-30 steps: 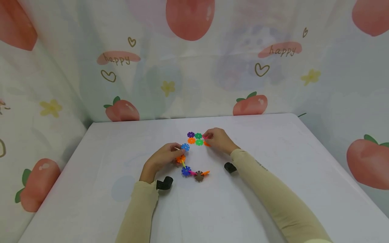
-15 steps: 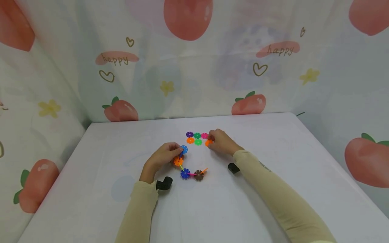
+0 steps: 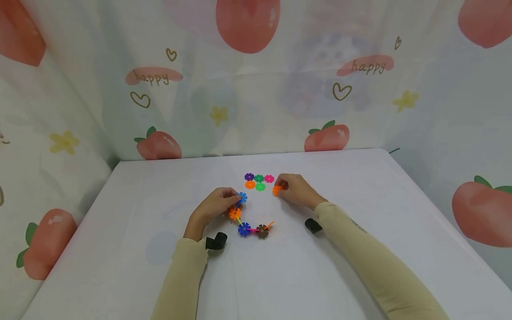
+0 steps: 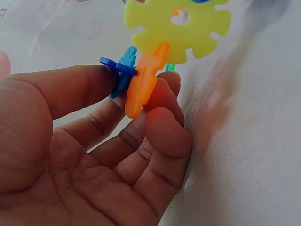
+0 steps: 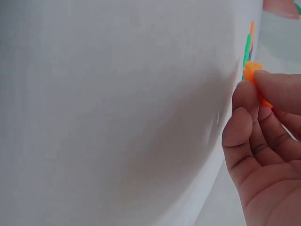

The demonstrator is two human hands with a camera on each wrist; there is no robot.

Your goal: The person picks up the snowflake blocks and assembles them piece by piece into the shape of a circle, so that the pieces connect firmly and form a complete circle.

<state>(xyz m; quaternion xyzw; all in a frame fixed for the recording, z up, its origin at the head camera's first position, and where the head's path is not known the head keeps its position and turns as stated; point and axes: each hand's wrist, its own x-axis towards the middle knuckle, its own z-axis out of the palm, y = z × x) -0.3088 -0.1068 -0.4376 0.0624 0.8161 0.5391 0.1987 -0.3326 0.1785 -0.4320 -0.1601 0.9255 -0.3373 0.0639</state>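
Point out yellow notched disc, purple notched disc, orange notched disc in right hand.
Yellow notched disc (image 4: 178, 36), left wrist view: flat face below centre hole.
Purple notched disc (image 3: 249, 177), head view: top face near middle.
Held orange notched disc (image 5: 249, 70), right wrist view: exposed upper part.

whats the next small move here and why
Probably bring the orange disc in the right grip over to the light blue disc. The right grip pinches that orange disc apart from the chain, while the left grip holds the chain near the light blue disc, whose notched rim faces it.
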